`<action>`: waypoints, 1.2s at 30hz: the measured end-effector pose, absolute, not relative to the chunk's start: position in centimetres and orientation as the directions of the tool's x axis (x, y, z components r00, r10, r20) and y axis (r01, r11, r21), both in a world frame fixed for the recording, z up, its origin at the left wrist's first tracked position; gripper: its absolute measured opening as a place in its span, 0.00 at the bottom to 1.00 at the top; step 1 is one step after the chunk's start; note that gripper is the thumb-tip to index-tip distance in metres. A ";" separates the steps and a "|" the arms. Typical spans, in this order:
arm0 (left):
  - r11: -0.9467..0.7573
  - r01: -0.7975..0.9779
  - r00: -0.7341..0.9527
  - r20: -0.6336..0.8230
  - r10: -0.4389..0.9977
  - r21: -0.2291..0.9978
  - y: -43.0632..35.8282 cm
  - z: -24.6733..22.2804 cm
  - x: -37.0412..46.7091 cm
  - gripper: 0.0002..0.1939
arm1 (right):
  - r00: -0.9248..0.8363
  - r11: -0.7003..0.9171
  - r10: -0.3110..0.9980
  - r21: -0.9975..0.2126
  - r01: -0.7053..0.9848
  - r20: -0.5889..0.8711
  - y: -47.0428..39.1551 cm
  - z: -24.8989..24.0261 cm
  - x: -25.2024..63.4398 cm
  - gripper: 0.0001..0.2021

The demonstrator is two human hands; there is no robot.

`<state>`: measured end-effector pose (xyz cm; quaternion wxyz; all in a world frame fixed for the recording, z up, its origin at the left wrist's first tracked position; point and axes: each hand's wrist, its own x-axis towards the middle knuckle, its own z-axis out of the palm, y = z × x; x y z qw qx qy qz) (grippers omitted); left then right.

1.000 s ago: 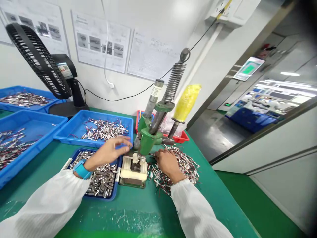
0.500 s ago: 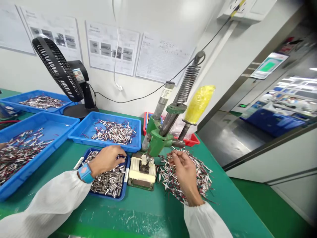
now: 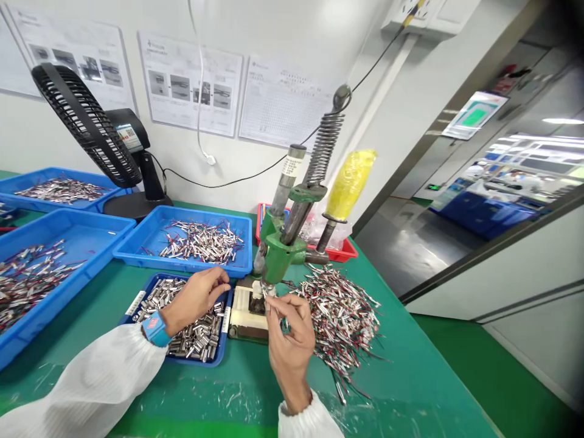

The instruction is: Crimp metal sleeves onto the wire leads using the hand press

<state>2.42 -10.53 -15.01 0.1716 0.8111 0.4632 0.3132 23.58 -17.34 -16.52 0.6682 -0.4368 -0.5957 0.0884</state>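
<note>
My left hand reaches over a dark blue tray of short metal sleeves. Its thumb and fingers are pinched together near the tray's right side; whatever lies between the tips is too small to make out. In front of the green hand press, my right hand pinches a small silvery piece between thumb and forefinger. Those fingertips are close to the dark die on the press's pale base, partly covering it. A heap of small wired metal parts lies right of this hand.
Behind the tray stands a blue bin of wired parts, with another blue bin at left. The press's yellow-wrapped handle slants up right. A black fan and a red bin stand farther back.
My right hand has moved left from the heap of wired parts to the press die. My left hand stays over the sleeve tray. The view has shifted slightly.
</note>
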 end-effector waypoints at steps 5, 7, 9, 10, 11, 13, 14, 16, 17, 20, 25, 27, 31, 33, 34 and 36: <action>-0.458 0.520 0.270 0.371 0.889 0.720 -11.8 -13.3 2.9 0.15 | 0.231 0.526 0.748 -0.768 0.365 0.622 -17.4 -18.1 23.7 0.08; -0.431 0.490 0.260 0.345 0.902 0.757 -12.0 -12.9 3.2 0.17 | 0.248 0.455 0.809 -0.834 0.311 0.533 -17.9 -18.6 23.6 0.07; -0.399 0.440 0.267 0.306 0.914 0.805 -12.1 -12.7 3.5 0.19 | 0.269 0.376 0.865 -0.902 0.213 0.424 -18.4 -18.6 23.4 0.10; -0.386 0.415 0.277 0.290 0.916 0.824 -12.0 -12.7 3.7 0.19 | 0.272 0.341 0.889 -0.928 0.148 0.369 -18.7 -18.4 23.3 0.12; -0.376 0.394 0.288 0.275 0.917 0.839 -12.0 -12.7 3.8 0.19 | 0.268 0.310 0.909 -0.947 0.080 0.320 -18.9 -18.2 23.1 0.15; -0.362 0.358 0.308 0.257 0.916 0.861 -11.8 -12.8 4.1 0.20 | 0.267 0.252 0.934 -0.967 -0.028 0.235 -19.2 -17.7 22.8 0.19; -0.359 0.341 0.313 0.255 0.915 0.869 -11.8 -12.8 4.2 0.19 | 0.278 0.223 0.940 -0.973 -0.057 0.200 -19.2 -17.5 22.6 0.20; -0.355 0.306 0.307 0.262 0.915 0.883 -11.7 -12.9 4.4 0.17 | 0.302 0.160 0.944 -0.985 -0.060 0.135 -18.9 -17.2 22.3 0.21; -0.351 0.286 0.296 0.267 0.917 0.891 -11.7 -12.9 4.5 0.16 | 0.309 0.128 0.945 -0.991 -0.042 0.109 -18.7 -17.1 22.2 0.21; -0.315 0.200 0.241 0.265 0.934 0.928 -11.8 -13.1 4.9 0.14 | 0.297 0.044 0.953 -0.998 0.043 0.055 -17.7 -17.2 22.3 0.22; -0.255 0.040 0.192 0.243 0.951 0.966 -12.3 -13.0 6.3 0.12 | 0.298 0.020 0.950 -0.970 0.242 0.094 -16.6 -17.3 22.9 0.22; -0.252 0.011 0.184 0.246 0.952 0.968 -12.5 -12.9 7.1 0.12 | 0.310 0.050 0.938 -0.943 0.328 0.157 -16.5 -17.3 22.9 0.22; -0.228 -0.036 0.152 0.231 0.961 0.973 -12.6 -12.6 8.7 0.19 | 0.320 0.089 0.921 -0.918 0.386 0.224 -16.5 -17.5 22.8 0.21; -0.199 -0.052 0.154 0.205 0.967 0.979 -12.6 -12.6 9.1 0.23 | 0.318 0.084 0.922 -0.916 0.392 0.221 -16.6 -17.6 22.8 0.21; -0.192 -0.050 0.155 0.198 0.968 0.980 -12.6 -12.7 9.2 0.24 | 0.316 0.079 0.924 -0.918 0.390 0.213 -16.6 -17.7 22.8 0.21; -0.203 -0.020 0.154 0.204 0.967 0.979 -12.5 -12.7 9.1 0.23 | 0.314 0.070 0.928 -0.922 0.381 0.200 -16.5 -17.8 22.8 0.21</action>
